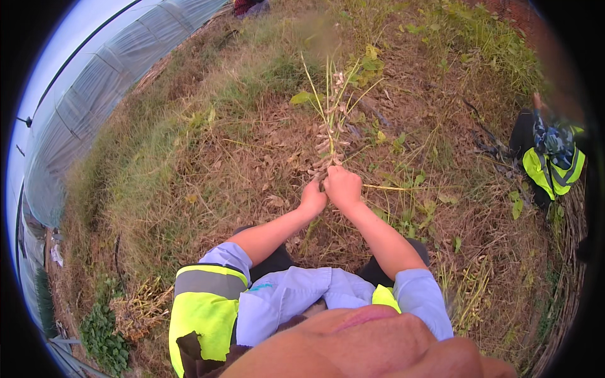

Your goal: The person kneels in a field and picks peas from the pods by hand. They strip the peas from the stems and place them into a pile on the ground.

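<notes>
Both my hands meet in front of me at the lower end of an upright soybean plant (332,134) with dry brown pods and bare green-yellow stalks spreading at its top. My right hand (342,186) is closed in a fist around the base of the stem, its knuckles towards the pods. Just to its left and slightly lower, my left hand (314,197) is closed against the same stem base, its thumb side near the lowest pods. The fingers of both hands are largely hidden from view.
Dry grass and fallen leaves (264,175) cover the ground. A person in a yellow safety vest (554,170) crouches at the right; part of another person (250,7) shows at the top. Plastic-covered greenhouses (90,99) stand left, with a leafy green plant (103,338) at lower left.
</notes>
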Demonstrator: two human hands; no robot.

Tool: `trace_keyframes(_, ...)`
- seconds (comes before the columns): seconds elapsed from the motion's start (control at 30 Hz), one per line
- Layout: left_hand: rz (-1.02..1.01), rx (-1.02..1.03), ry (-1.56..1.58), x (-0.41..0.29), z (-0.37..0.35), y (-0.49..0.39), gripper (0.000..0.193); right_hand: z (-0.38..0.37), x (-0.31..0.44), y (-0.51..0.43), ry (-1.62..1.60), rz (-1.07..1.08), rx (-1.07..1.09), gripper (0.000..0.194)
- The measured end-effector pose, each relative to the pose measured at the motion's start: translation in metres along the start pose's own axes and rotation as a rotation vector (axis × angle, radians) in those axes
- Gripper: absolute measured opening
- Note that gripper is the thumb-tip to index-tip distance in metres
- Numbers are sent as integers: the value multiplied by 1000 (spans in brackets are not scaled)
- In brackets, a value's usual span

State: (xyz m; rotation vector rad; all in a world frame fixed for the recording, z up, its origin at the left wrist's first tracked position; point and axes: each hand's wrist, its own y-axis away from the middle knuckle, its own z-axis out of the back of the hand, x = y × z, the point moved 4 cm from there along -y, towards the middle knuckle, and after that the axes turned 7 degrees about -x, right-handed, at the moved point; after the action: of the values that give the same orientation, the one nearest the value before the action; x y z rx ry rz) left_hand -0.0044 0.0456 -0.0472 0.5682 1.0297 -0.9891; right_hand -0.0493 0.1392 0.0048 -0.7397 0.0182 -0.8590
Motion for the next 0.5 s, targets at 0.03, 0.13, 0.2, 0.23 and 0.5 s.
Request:
trace_keyframes(0.03,-12,-16,7,-1,1,1,40,-2,-5,-1,-38,-70,65,14)
trace_keyframes(0.13,26,-18,102,-2,3,0,42,-11,-25,-2,-191,-293,239,22)
trace_keyframes(0.2,109,10,149,1,3,-2,44,-20,-40,0,-361,-478,370,29)
trace_keyframes(0.23,164,30,155,4,2,-4,45,-25,-44,-1,-456,-507,391,28)
trace_keyframes(0.5,-81,-23,-1,29,-9,-13,47,-25,-50,-1,-447,-551,498,28)
